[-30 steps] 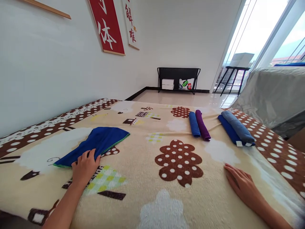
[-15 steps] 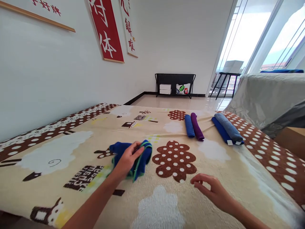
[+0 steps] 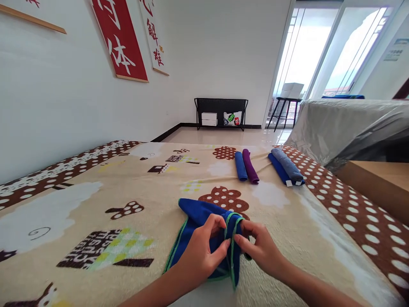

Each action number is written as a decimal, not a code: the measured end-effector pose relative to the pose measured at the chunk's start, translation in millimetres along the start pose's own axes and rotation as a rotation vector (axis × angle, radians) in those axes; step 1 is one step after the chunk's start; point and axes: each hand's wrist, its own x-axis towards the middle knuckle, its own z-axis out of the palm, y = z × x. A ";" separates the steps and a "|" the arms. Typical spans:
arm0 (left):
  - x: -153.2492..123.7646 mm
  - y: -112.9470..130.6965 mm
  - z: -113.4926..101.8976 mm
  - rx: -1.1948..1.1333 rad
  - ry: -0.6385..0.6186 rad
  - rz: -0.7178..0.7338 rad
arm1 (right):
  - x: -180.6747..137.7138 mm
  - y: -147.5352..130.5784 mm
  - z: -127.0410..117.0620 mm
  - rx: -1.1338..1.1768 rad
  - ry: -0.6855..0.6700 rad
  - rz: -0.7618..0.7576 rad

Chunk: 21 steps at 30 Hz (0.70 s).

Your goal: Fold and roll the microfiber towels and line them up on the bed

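A crumpled dark blue towel (image 3: 204, 211) with green stitched edges lies bunched on the patterned blanket (image 3: 128, 238). My left hand (image 3: 209, 247) pinches a fold of it between thumb and fingers. From the other side, my right hand (image 3: 258, 245) grips the same towel by its green edge, close to my left fingertips. Farther off lie a rolled blue towel (image 3: 240, 166) and a rolled purple towel (image 3: 250, 166), side by side. To their right, a grey-blue rolled towel (image 3: 286, 164) rests against a darker blue one (image 3: 278, 169) with white tags.
A plastic-covered piece of furniture (image 3: 348, 119) and a cardboard box (image 3: 377, 179) stand beyond the blanket's right side. Against the back wall is a black rack (image 3: 221, 113) holding white boxes. A dark stool (image 3: 283, 113) stands near the glass doors.
My left hand has carried the blue towel to the right and nearer. My right hand, apart from it before, has taken hold of its edge. The view has turned slightly right.
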 end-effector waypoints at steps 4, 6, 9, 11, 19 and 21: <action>2.9 0.6 -0.7 0.051 -0.033 -0.084 | 4.0 -1.3 -3.5 0.010 0.002 -0.057; 5.6 -0.7 -0.1 0.068 -0.019 -0.107 | 4.4 -1.9 -3.1 0.038 -0.042 -0.047; 9.3 -4.7 0.5 0.167 0.013 -0.079 | 2.6 -1.3 -0.2 0.045 -0.110 -0.048; 10.7 -7.6 0.1 0.211 0.009 -0.064 | 1.1 0.4 1.3 0.018 -0.122 -0.055; 11.1 -19.9 -5.6 0.244 -0.062 -0.034 | 4.8 9.4 -8.6 -0.288 -0.123 -0.092; 13.0 -26.1 -5.3 0.265 -0.071 -0.039 | 6.5 15.8 -8.7 -0.385 -0.125 -0.115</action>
